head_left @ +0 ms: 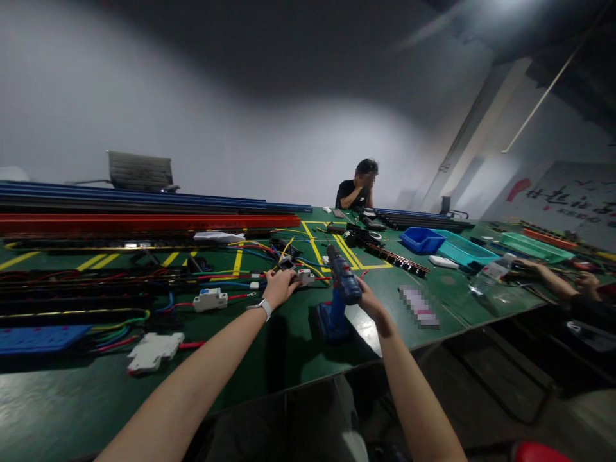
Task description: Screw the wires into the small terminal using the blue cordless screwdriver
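My right hand (368, 300) is wrapped round the grip of a blue cordless drill (341, 289). The drill stands on its battery base on the green table (298, 346), its chuck pointing away from me. My left hand (280, 285), with a white watch on its wrist, rests on a small white circuit breaker (305, 276) wired with red, yellow and blue leads. Its fingers are curled over the part and the wires beside it.
More white breakers (210, 299) (154, 351) and coloured cables lie at left, with long red and blue rails (144, 221) behind. Blue and teal bins (422, 240) and a plastic bottle (491, 274) sit at right. One person sits across the table; another's arm (548, 277) reaches in from the right.
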`<action>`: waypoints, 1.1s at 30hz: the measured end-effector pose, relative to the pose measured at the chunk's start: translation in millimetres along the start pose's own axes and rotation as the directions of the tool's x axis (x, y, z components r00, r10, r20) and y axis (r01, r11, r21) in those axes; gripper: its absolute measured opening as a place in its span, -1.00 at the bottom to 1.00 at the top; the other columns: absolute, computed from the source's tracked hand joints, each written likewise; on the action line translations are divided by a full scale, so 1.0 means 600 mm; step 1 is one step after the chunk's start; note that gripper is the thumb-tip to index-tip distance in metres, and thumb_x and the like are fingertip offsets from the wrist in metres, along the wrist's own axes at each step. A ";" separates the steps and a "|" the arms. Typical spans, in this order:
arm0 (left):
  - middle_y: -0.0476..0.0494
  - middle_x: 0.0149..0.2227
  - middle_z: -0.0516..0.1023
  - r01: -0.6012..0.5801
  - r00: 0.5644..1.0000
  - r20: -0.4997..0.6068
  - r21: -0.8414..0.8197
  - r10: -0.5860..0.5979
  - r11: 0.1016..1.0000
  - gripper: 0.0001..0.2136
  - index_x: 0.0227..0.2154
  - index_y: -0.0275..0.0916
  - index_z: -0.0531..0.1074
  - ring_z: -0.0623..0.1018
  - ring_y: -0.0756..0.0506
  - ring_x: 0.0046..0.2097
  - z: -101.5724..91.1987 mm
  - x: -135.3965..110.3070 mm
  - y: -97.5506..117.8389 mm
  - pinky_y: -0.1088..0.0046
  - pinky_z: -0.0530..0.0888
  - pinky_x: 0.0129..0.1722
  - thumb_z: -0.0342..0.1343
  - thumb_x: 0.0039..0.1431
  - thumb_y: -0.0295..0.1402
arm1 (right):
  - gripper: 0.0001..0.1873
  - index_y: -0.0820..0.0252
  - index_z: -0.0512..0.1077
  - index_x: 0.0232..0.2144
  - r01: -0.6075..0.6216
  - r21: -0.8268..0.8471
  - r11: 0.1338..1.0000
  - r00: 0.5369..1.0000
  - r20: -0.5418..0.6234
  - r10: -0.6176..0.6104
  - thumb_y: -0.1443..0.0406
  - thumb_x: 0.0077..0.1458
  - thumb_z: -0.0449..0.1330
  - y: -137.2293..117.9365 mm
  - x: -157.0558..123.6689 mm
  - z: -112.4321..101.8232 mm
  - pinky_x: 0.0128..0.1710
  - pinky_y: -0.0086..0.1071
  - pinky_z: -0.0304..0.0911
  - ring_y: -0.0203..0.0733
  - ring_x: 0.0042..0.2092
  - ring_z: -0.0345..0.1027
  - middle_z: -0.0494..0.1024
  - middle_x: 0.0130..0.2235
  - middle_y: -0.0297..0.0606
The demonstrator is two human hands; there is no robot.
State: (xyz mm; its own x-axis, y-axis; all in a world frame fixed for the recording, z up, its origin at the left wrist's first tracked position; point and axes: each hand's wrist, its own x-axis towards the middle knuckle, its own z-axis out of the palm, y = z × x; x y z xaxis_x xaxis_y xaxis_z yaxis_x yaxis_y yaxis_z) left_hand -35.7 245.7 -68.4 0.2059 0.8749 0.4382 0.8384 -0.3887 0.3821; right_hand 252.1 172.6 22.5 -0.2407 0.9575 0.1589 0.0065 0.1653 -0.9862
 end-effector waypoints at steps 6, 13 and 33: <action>-0.21 -0.18 0.58 0.035 0.999 0.002 0.055 -0.035 0.998 -0.67 -0.08 -0.08 0.47 0.47 -0.24 -0.03 0.000 -0.001 0.003 0.13 0.16 0.07 0.02 0.27 -0.02 | -0.28 0.09 0.45 0.08 -0.090 0.041 0.995 0.967 0.244 0.077 0.30 -0.21 0.46 -0.019 -0.077 0.032 0.11 -0.05 0.26 0.10 0.15 0.35 0.48 0.14 -0.10; -0.21 -0.12 0.58 0.103 0.995 -0.001 0.061 -0.103 0.993 -0.72 -0.03 -0.06 0.46 0.44 -0.25 0.00 -0.006 -0.004 0.007 0.12 0.13 0.08 0.05 0.27 -0.14 | -0.61 0.22 0.53 -0.27 -0.001 -0.166 0.986 0.960 -0.275 -0.046 0.04 -0.01 0.33 -0.001 -0.043 0.121 -0.26 -0.27 0.38 -0.11 -0.34 0.48 0.59 -0.38 -0.20; -0.19 -0.22 0.61 0.188 0.982 -0.026 0.106 -0.186 0.976 -0.61 0.03 0.07 0.50 0.41 -0.22 -0.03 -0.011 -0.002 0.009 0.12 0.06 0.09 -0.06 0.21 -0.37 | -0.91 0.16 0.31 -0.50 -0.253 -0.187 0.949 0.956 -0.202 0.215 0.35 -0.17 0.17 -0.054 -0.044 0.119 -0.72 -0.44 0.14 -0.26 -0.70 0.23 0.27 -0.73 -0.48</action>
State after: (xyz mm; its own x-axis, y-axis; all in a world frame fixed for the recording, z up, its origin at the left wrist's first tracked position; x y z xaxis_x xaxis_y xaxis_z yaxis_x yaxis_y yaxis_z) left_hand -34.9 240.9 -61.5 0.0333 0.9242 0.3805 0.9108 -0.1848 0.3691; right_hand 188.8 124.9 47.0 -0.0329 0.9982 -0.0507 0.2489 -0.0410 -0.9677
